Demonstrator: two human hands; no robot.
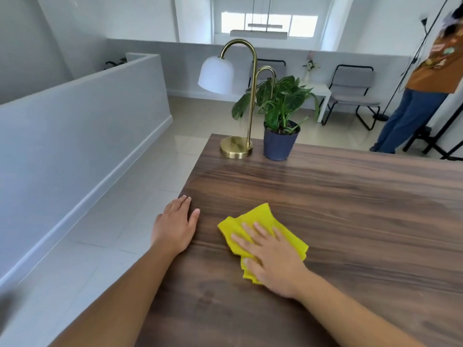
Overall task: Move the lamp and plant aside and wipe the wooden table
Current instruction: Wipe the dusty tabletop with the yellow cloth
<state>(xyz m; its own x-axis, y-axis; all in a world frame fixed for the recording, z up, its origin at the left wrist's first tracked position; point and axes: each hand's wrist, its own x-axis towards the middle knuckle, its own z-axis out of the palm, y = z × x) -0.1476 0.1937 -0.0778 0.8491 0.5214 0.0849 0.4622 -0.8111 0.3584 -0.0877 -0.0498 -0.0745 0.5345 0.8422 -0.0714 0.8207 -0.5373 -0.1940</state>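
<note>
**deskdad42:** so what does the setup look like right now?

**me:** My right hand (273, 259) is flat on a folded bright yellow cleaning cloth (263, 234), fingers spread, palm pressing it onto the dark walnut-grain wooden table (350, 209). Not pinching it, just an open hand on top, with yellow sticking out at the far side and under my thumb. The cloth sits toward the near left part of the tabletop.

**deskdad42:** and the other hand?

**me:** My left hand (175, 226) rests open on the table's left edge, fingers together and pointing away from me, thumb lying on the wood. It's holding nothing. It's a little apart from the cloth.

**deskdad42:** where's the lamp and plant?

**me:** Both are at the far left corner of the table. The brass gooseneck lamp with a white dome shade (236, 146) has a round disc base near the corner, with a tall curved stem and a second, shorter hook behind it. Just to its right, close but not touching as far as I can see, is the leafy green plant in a dark blue pot (279, 144), upright, its speckled leaves spreading across the lamp stem.

**deskdad42:** table surface?

**me:** Strong horizontal grain with a slight sheen.
</note>
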